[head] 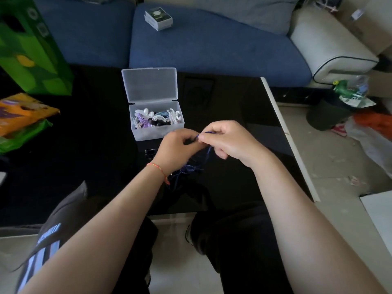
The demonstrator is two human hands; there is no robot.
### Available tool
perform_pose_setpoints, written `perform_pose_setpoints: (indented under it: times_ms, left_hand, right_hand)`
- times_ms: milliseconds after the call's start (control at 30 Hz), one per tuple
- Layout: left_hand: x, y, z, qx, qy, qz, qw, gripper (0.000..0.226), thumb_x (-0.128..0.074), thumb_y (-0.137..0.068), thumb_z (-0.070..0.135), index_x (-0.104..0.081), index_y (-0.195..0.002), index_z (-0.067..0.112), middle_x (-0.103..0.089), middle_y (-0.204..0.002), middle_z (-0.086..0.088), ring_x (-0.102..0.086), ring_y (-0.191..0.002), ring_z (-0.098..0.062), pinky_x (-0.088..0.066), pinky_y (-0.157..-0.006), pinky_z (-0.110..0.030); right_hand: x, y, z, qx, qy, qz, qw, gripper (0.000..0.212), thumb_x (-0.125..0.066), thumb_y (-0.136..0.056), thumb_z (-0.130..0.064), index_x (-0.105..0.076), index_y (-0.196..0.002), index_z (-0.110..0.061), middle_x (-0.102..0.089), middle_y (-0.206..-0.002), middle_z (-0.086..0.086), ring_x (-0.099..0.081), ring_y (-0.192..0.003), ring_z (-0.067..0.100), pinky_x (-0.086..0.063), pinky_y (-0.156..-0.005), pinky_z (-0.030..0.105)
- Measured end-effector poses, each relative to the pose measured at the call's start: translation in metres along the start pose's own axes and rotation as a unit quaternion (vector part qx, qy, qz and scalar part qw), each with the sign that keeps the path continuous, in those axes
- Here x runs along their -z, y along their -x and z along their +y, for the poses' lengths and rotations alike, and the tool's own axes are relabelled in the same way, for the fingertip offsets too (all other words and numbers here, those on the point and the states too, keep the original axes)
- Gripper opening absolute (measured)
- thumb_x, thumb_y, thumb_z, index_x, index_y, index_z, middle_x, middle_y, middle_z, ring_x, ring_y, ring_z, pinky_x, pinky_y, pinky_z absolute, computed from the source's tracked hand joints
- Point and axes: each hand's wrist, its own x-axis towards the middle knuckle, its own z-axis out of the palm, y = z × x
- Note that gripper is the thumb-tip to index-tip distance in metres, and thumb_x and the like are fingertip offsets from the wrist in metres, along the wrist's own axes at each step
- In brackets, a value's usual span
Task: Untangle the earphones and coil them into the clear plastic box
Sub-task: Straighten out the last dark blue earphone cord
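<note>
a lived-in home sitting room: a blue-cushioned sofa (pixel 212 45) runs across at 12 o'clock behind a black coffee table (pixel 84 158), a white padded armrest (pixel 331 45) at 2 o'clock, snack bags (pixel 23 115) at 9 o'clock, a bin with litter (pixel 326 113) at 3 o'clock.

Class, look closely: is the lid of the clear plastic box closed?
No, the clear plastic box has its lid standing open, with coiled earphones visible inside.
</note>
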Motion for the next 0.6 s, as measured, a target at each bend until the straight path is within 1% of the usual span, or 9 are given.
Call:
perform_pose_setpoints:
  times_ms: [33,100,133,233,333,400,500,567,600]
  left_hand:
    - [0.002,-0.002,0.0,0.04,0.017,0.028,0.999,0.017,-0.067,-0.092,0.026,-0.077,-0.084,0.015,-0.07,-0.073,-0.001,-0.06,-0.065,-0.009,-0.051,-0.067,-0.031]
    - [0.009,-0.004,0.003,0.105,0.087,0.073,0.988,0.031,-0.06,-0.096,0.029,-0.075,-0.074,0.013,-0.073,-0.074,-0.006,-0.067,-0.07,-0.017,-0.053,-0.075,-0.03]
    - [0.013,-0.006,0.007,0.126,0.127,0.097,0.979,0.036,-0.057,-0.097,0.027,-0.072,-0.068,0.012,-0.074,-0.074,-0.005,-0.069,-0.072,-0.017,-0.053,-0.077,-0.027]
    - [0.02,-0.011,0.013,0.176,0.26,0.158,0.936,0.048,-0.046,-0.099,0.02,-0.057,-0.053,0.014,-0.063,-0.053,-0.003,-0.062,-0.057,-0.016,-0.053,-0.064,-0.024]
    - [0.028,-0.014,0.009,0.229,0.419,0.2,0.856,0.045,-0.042,-0.103,0.028,-0.044,-0.06,0.015,-0.035,-0.042,0.002,-0.038,-0.039,-0.014,-0.048,-0.05,-0.024]
    - [0.032,-0.014,0.005,0.263,0.444,0.224,0.827,0.04,-0.044,-0.101,0.027,-0.04,-0.062,0.018,-0.025,-0.043,0.006,-0.022,-0.037,-0.01,-0.031,-0.042,-0.021]
    - [0.033,-0.013,0.004,0.27,0.378,0.24,0.852,0.036,-0.05,-0.095,0.022,-0.041,-0.06,0.019,-0.027,-0.041,0.009,-0.02,-0.036,-0.009,-0.019,-0.041,-0.021]
    - [0.032,-0.013,0.006,0.272,0.331,0.251,0.868,0.036,-0.056,-0.092,0.022,-0.044,-0.058,0.017,-0.029,-0.04,0.008,-0.022,-0.034,-0.008,-0.019,-0.038,-0.018]
    - [0.033,-0.013,0.006,0.277,0.319,0.26,0.868,0.036,-0.058,-0.091,0.023,-0.045,-0.058,0.017,-0.029,-0.038,0.009,-0.023,-0.033,-0.008,-0.02,-0.037,-0.017]
  right_hand:
    - [0.002,0.0,0.001,-0.005,0.002,0.013,1.0,0.019,-0.063,-0.096,-0.025,-0.07,-0.082,-0.014,-0.048,-0.046,-0.006,-0.043,-0.043,0.01,-0.043,-0.06,0.026]
    - [0.006,0.001,0.003,-0.011,0.03,0.04,0.999,0.02,-0.065,-0.094,-0.026,-0.071,-0.081,-0.013,-0.056,-0.053,-0.004,-0.049,-0.046,0.007,-0.044,-0.055,0.022]
    - [0.008,0.001,0.006,-0.014,0.051,0.05,0.997,0.02,-0.066,-0.094,-0.027,-0.072,-0.082,-0.011,-0.063,-0.062,0.0,-0.056,-0.053,0.008,-0.046,-0.055,0.019]
    - [0.011,-0.003,0.013,-0.034,0.062,0.068,0.995,0.022,-0.065,-0.092,-0.024,-0.068,-0.084,-0.003,-0.071,-0.086,0.009,-0.067,-0.079,0.018,-0.05,-0.067,0.017]
    - [0.015,-0.004,0.015,-0.027,-0.096,0.068,0.993,0.014,-0.063,-0.094,-0.017,-0.069,-0.089,-0.005,-0.072,-0.079,0.006,-0.072,-0.089,0.02,-0.058,-0.089,0.034]
    - [0.016,-0.004,0.013,0.001,-0.206,0.092,0.974,0.012,-0.063,-0.096,-0.016,-0.068,-0.092,-0.007,-0.061,-0.063,0.003,-0.068,-0.07,0.02,-0.06,-0.081,0.038]
    - [0.015,-0.006,0.011,0.067,-0.202,0.296,0.931,0.013,-0.067,-0.094,-0.022,-0.072,-0.084,-0.014,-0.05,-0.053,-0.009,-0.047,-0.05,0.008,-0.044,-0.053,0.024]
    - [0.017,-0.009,0.012,0.102,-0.118,0.399,0.904,0.018,-0.068,-0.092,-0.027,-0.071,-0.08,-0.015,-0.054,-0.057,-0.012,-0.048,-0.053,0.002,-0.039,-0.054,0.017]
    - [0.02,-0.01,0.015,0.106,-0.066,0.398,0.909,0.018,-0.069,-0.091,-0.029,-0.07,-0.08,-0.016,-0.058,-0.061,-0.011,-0.051,-0.056,0.001,-0.039,-0.056,0.014]
